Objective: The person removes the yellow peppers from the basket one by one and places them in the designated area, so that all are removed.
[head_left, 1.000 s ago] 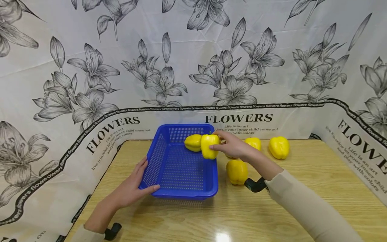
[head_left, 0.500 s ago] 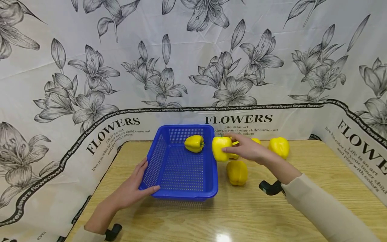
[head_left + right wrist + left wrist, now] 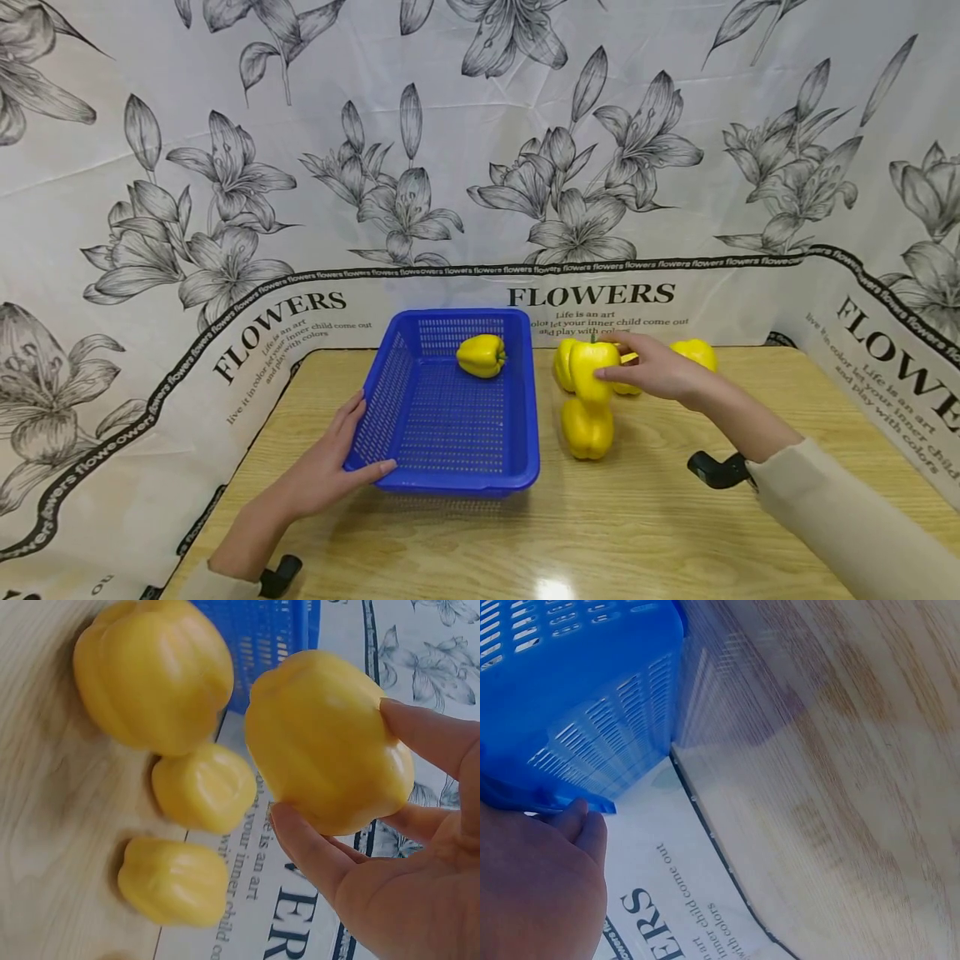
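Observation:
My left hand (image 3: 322, 475) holds a blue perforated plastic basket (image 3: 457, 481) at its left front corner, thumb over the front rim. In the left wrist view, fingers (image 3: 592, 832) curl over the basket's edge. A yellow bell pepper (image 3: 482, 356) lies on its side inside, towards the back right. To the right of the basket, my right hand (image 3: 660, 372) grips another yellow bell pepper (image 3: 592, 362), stem up, between thumb and fingers. The right wrist view shows this held pepper (image 3: 326, 742) raised clear of the table.
More yellow bell peppers stand on the wooden table: one in front (image 3: 587, 433), one behind the held pepper (image 3: 562, 365), one partly hidden by the right hand (image 3: 627, 388), and one farther right (image 3: 696, 353). A flower-printed cloth (image 3: 450, 208) encloses the table's back and sides.
My right hand has carried its bell pepper rightward, from over the basket's right rim to above the other peppers. The left hand and the basket have stayed in place.

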`<action>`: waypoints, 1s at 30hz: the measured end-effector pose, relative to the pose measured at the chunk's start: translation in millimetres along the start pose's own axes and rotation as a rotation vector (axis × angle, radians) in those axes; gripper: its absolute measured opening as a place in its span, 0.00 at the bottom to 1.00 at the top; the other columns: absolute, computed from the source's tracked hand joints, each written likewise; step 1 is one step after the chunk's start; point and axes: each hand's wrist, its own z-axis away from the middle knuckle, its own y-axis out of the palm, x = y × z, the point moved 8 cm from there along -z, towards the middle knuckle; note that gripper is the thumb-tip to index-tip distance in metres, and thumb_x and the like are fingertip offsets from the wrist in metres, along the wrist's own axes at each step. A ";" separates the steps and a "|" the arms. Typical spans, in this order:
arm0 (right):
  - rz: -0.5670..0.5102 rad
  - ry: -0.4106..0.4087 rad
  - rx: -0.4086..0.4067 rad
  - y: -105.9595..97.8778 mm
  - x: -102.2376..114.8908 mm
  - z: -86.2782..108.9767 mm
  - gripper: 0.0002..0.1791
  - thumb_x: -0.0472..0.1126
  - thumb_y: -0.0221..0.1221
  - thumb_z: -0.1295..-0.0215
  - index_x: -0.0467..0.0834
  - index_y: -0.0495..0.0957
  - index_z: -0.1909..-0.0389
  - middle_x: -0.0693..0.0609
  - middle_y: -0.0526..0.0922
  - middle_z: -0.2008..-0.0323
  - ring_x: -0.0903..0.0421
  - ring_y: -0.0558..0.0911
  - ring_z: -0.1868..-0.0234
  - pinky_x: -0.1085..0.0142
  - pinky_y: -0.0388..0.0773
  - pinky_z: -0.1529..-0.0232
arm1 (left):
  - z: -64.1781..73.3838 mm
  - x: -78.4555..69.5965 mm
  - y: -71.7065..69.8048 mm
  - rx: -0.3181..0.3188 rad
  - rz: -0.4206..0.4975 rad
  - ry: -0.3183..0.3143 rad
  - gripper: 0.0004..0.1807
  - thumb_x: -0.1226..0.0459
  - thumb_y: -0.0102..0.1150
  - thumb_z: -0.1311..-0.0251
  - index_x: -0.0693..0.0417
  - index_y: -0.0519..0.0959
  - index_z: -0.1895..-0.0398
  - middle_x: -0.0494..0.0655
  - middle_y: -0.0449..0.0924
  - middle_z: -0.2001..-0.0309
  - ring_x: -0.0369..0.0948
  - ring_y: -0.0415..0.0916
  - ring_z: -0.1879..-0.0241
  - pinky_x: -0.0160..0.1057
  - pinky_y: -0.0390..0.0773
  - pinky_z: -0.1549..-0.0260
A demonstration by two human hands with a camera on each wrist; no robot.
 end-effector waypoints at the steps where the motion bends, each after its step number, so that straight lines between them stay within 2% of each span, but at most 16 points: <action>1: 0.005 0.005 -0.001 -1.6 -2.9 1.7 0.42 0.50 0.62 0.27 0.33 0.56 0.23 0.25 0.64 0.31 0.27 0.70 0.34 0.42 0.78 0.42 | 0.0 0.4 0.0 0.000 0.000 -0.002 0.59 0.36 0.62 0.38 0.47 0.40 0.16 0.48 0.35 0.17 0.61 0.53 0.24 0.67 0.66 0.35; 9: 0.086 -0.003 -0.020 -19.9 -28.6 14.8 0.36 0.49 0.61 0.26 0.32 0.62 0.27 0.28 0.66 0.32 0.27 0.69 0.35 0.41 0.78 0.45 | 0.7 0.1 0.4 0.006 -0.012 -0.007 0.60 0.34 0.61 0.38 0.49 0.39 0.16 0.49 0.36 0.17 0.61 0.51 0.23 0.68 0.64 0.34; 14: 0.087 0.052 0.005 -25.0 -47.8 23.1 0.39 0.51 0.62 0.27 0.32 0.61 0.26 0.26 0.66 0.33 0.30 0.69 0.35 0.41 0.76 0.45 | 0.5 0.3 0.4 0.009 -0.013 -0.016 0.59 0.36 0.61 0.37 0.49 0.39 0.16 0.48 0.35 0.16 0.62 0.51 0.23 0.68 0.64 0.34; 23: 0.094 0.072 0.046 -18.0 -83.9 31.3 0.40 0.52 0.62 0.28 0.32 0.62 0.27 0.28 0.68 0.36 0.33 0.70 0.38 0.45 0.76 0.45 | 0.2 -0.2 -0.3 0.010 -0.013 -0.022 0.59 0.36 0.61 0.37 0.49 0.39 0.16 0.48 0.35 0.17 0.62 0.51 0.23 0.68 0.64 0.34; 30: 0.008 0.110 0.089 -5.7 -107.4 34.9 0.41 0.51 0.63 0.28 0.30 0.60 0.26 0.26 0.69 0.36 0.35 0.73 0.37 0.46 0.78 0.42 | 0.6 -0.3 -0.7 0.002 -0.007 -0.011 0.59 0.37 0.62 0.37 0.49 0.40 0.16 0.46 0.34 0.16 0.61 0.51 0.23 0.68 0.64 0.34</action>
